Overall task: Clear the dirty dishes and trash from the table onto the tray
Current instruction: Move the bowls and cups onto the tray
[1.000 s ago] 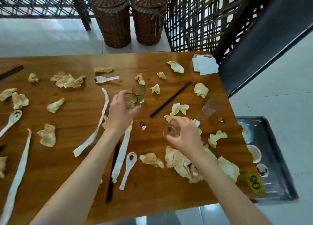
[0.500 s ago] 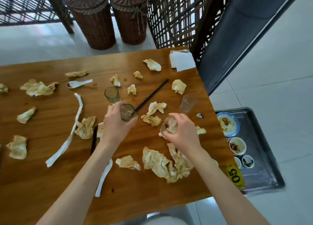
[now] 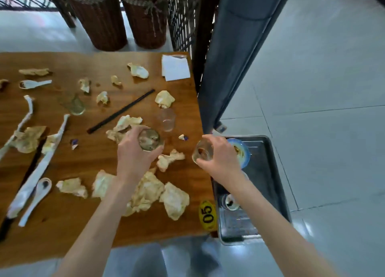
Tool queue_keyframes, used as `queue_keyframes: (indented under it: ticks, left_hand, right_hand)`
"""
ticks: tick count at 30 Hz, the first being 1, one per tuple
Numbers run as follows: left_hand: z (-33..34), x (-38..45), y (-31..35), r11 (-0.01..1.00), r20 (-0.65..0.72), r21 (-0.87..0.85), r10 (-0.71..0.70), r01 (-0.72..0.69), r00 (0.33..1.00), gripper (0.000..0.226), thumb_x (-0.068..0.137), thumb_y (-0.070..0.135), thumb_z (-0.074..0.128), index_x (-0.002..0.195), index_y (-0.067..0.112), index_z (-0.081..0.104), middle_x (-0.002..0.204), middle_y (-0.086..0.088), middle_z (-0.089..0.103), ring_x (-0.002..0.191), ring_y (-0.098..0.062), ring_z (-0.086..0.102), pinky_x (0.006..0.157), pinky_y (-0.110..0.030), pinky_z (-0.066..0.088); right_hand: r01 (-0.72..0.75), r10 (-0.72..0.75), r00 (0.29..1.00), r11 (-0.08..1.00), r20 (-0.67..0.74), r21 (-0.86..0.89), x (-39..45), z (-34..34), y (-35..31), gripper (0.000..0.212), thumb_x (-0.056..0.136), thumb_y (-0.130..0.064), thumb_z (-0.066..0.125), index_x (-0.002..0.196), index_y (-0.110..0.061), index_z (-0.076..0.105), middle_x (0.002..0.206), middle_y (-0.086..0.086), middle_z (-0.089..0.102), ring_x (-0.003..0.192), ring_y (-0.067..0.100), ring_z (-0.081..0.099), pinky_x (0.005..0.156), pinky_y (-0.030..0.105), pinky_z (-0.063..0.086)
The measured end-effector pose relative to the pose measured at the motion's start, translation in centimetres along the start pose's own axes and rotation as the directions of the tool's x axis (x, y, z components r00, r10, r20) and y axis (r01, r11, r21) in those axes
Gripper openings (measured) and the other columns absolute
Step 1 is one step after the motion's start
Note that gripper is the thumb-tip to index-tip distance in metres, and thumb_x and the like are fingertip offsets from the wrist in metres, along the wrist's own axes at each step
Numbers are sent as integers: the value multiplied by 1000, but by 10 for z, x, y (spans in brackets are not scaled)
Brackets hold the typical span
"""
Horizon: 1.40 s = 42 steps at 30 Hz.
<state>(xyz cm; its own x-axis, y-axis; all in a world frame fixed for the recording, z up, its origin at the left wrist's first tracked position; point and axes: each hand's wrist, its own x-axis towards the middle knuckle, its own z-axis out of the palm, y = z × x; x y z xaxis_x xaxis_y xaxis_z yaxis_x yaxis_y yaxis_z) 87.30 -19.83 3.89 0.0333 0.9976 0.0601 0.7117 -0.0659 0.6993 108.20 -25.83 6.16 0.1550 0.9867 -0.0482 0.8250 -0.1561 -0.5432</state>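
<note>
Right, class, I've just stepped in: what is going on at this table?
A person is clearing a messy wooden table. The left hand grips a dirty glass above the crumpled napkins, while the right hand holds another glass at the table's edge, beside the metal tray that already holds small dishes. Two more glasses, spoons, a chopstick and many napkins remain on the table.

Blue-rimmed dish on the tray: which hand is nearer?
Right. The right hand, holding a glass, is over the tray's near edge, overlapping the blue-rimmed dish. The left hand, holding another glass, is over the table, well left of it.
</note>
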Motion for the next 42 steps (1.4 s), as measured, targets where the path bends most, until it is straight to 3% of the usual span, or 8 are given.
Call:
queue_keyframes:
  ticks: [3, 7, 16, 21, 29, 33, 38, 42]
  left_hand:
    - [30, -12, 32, 999, 13, -48, 10, -9, 1000, 53, 63, 32, 84, 105, 26, 54, 100, 7, 60, 94, -14, 56, 80, -30, 49]
    - [62, -17, 67, 999, 41, -24, 46, -45, 998, 55, 60, 34, 85, 106, 25, 55, 99, 9, 61, 90, -8, 55, 76, -16, 41]
    - [135, -17, 123, 986, 170, -54, 166, -159, 971, 54, 62, 23, 85, 108, 20, 56, 100, 4, 61, 92, -13, 55, 82, -24, 47]
    - [191, -28, 143, 989, 208, -36, 149, -145, 967, 55, 63, 19, 85, 110, 21, 56, 99, 3, 62, 92, -12, 57, 81, -29, 51]
    - [297, -32, 152, 999, 236, 7, 43, -46, 971, 56, 59, 15, 85, 108, 19, 57, 97, 1, 64, 90, -16, 59, 80, -28, 48]
    - [349, -23, 146, 1000, 256, -14, 2, 2, 967, 57, 59, 15, 85, 107, 22, 55, 97, 1, 63, 91, -17, 58, 80, -33, 50]
    - [420, -10, 128, 1000, 276, -16, 18, -15, 961, 55, 61, 18, 84, 107, 21, 55, 99, 4, 63, 92, -14, 57, 80, -22, 44]
    - [465, 0, 112, 999, 302, 18, 40, -48, 953, 56, 60, 22, 85, 108, 20, 57, 102, 3, 60, 95, -15, 55, 82, -24, 44]
  right_hand:
    - [-11, 11, 1000, 1000, 4, 14, -7, -20, 37, 55, 70, -21, 75, 121, -15, 57, 113, 3, 61, 105, 17, 55, 85, 18, 36]
    - [-61, 61, 998, 997, 7, 39, -14, -37, 80, 55, 70, -20, 75, 122, -16, 56, 116, 0, 60, 108, 15, 53, 89, 17, 36]
    - [-194, 196, 979, 980, -49, 34, -17, -53, 163, 53, 71, -22, 77, 120, -17, 56, 111, 0, 59, 98, 15, 56, 82, 18, 39]
    - [-216, 216, 976, 976, -25, 12, -12, -64, 220, 58, 69, -18, 79, 122, -15, 55, 112, 3, 60, 99, 16, 58, 85, 24, 45]
    - [-171, 170, 984, 985, 50, 12, 11, -60, 319, 51, 71, -18, 77, 118, -18, 57, 110, 2, 60, 91, 13, 55, 75, 18, 38]
    - [-157, 158, 984, 987, 78, -16, 31, -40, 364, 54, 73, -16, 75, 123, -18, 54, 117, 3, 58, 100, 17, 56, 80, 21, 42]
    - [-149, 149, 985, 989, 89, -9, 62, -4, 420, 52, 75, -15, 74, 123, -19, 54, 117, 1, 57, 100, 16, 55, 77, 16, 38]
    - [-150, 150, 985, 989, 85, -7, 82, 20, 453, 53, 74, -13, 74, 123, -16, 54, 118, 2, 58, 102, 18, 56, 80, 17, 37]
